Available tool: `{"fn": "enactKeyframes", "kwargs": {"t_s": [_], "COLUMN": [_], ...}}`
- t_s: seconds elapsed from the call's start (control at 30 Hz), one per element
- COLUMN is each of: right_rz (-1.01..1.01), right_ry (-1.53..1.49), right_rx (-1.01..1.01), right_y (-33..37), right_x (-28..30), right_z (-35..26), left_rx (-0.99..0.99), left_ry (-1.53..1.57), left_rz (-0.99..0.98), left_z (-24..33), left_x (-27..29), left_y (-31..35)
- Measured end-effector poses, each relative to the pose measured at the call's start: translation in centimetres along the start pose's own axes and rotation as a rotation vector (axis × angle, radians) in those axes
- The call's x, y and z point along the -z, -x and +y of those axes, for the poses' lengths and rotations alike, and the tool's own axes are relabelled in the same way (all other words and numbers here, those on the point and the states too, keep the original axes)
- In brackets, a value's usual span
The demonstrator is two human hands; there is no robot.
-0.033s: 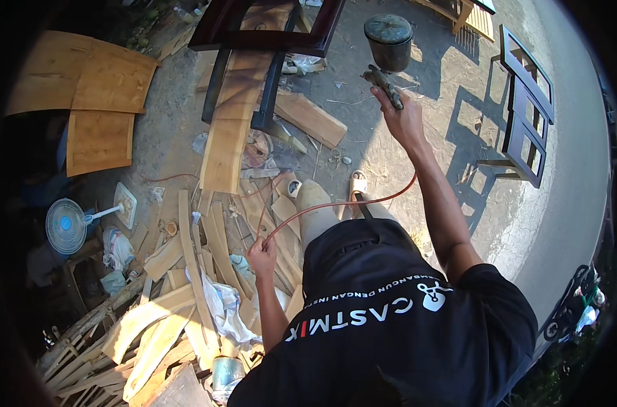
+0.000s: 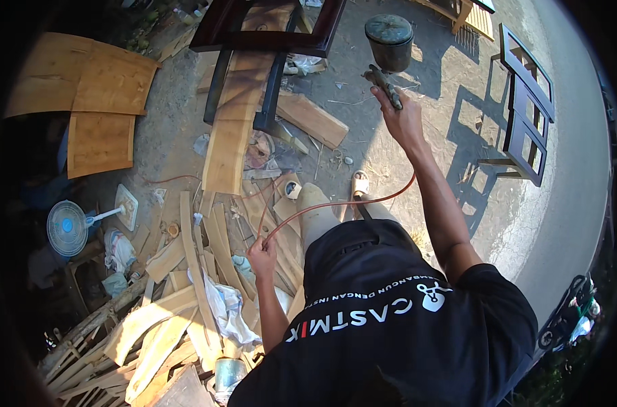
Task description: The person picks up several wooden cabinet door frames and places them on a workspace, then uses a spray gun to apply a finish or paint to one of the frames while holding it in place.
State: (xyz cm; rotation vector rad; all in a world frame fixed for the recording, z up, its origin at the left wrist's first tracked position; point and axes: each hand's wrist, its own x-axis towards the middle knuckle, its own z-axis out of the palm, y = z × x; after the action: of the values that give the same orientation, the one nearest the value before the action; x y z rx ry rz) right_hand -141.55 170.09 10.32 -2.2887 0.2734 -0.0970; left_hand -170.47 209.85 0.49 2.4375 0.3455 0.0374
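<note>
My right hand point(image 2: 405, 123), reaching forward, is closed around a dark, stained spray gun point(image 2: 386, 88). Just beyond it stands a lidded dark bucket point(image 2: 388, 51). A thin reddish-brown air hose point(image 2: 335, 204) curves across in front of my legs and passes behind my right forearm; where it joins the gun is hidden. Lower down on the left, my left hand point(image 2: 261, 259) grips this hose, which loops up from the fingers toward the wood on the ground. Ahead, a dark reddish-brown frame point(image 2: 206, 28) lies across a long wooden plank point(image 2: 225, 152) and dark rails.
Loose planks and offcuts point(image 2: 186, 298) cover the ground at left, with a white plastic sheet point(image 2: 227, 312) among them. A fan point(image 2: 68, 227) lies on its side. Large wooden panels point(image 2: 111, 74) are at far left. Dark frames point(image 2: 525, 108) stand beside the road point(image 2: 573, 136) on the right.
</note>
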Motion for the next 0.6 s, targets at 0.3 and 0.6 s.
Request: {"fn": "enactKeyframes", "kwargs": {"t_s": [0.3, 0.6], "right_rz": [0.122, 0.257], "right_ry": [-0.015, 0.117], "right_rx": [-0.028, -0.097], "right_y": [-0.5, -0.2], "right_x": [-6.0, -9.6], "right_z": [-5.9, -10.7], "left_rx": [-0.008, -0.112], "left_ry": [0.070, 0.059], "left_rz": [-0.120, -0.301], "left_z": [-8.7, -13.9], "left_x": [6.4, 12.6], "left_y": [-4.6, -10.3]}}
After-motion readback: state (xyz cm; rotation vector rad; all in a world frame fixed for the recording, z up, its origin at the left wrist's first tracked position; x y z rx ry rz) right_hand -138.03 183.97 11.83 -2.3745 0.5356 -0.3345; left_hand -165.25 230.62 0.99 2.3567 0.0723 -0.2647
